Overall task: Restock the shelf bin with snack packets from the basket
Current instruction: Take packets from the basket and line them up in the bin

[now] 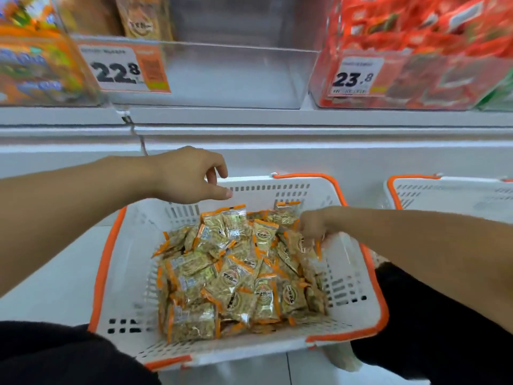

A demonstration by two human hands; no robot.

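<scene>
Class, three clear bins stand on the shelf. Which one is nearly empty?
The middle bin, tagged 22.8: its clear walls show bare space, while the left bin and the right bin are packed with packets.

Right hand (pixel 312 227) grips packets (pixel 305 245) in basket (pixel 130 273).

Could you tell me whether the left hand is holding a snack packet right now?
No, the left hand hovers empty over the basket.

Two white baskets with orange rims sit on the floor, one (pixel 133 276) heaped with too many snack packets (pixel 236 273) to count, the other (pixel 449 193) partly out of frame. Two price tags show, 22.8 (pixel 125 68) and 23.8 (pixel 356 76). Three clear shelf bins (pixel 236 76) line the shelf edge.
</scene>
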